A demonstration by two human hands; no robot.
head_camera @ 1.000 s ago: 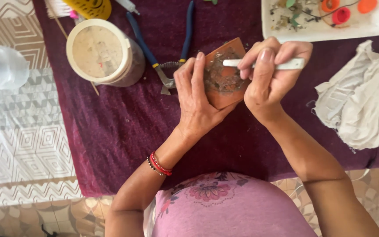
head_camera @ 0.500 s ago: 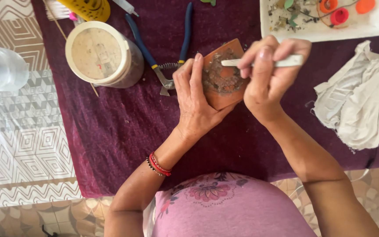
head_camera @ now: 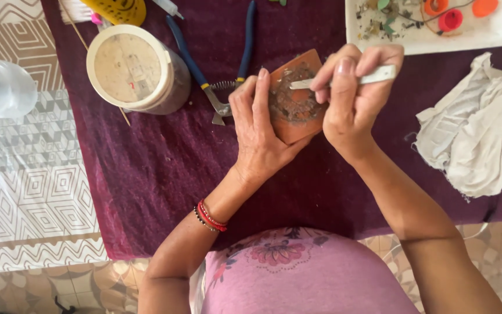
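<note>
Head view: left hand (head_camera: 262, 136) grips the small terracotta-brown clay tile (head_camera: 297, 99) at twelve o'clock on the purple cloth (head_camera: 164, 174); right hand (head_camera: 352, 99) pinches a flat white stick (head_camera: 373, 75). Stiff, probably brittle; best held by its edges.

this is looking like a home craft corner: a purple cloth (head_camera: 164, 174) is covering a table set over patterned floor tiles (head_camera: 36, 192), and blue-handled pliers (head_camera: 216, 64), a lidded tub (head_camera: 135, 67), a white tray (head_camera: 431, 43) of small bits and a crumpled rag (head_camera: 472, 134) are lying about.
</note>
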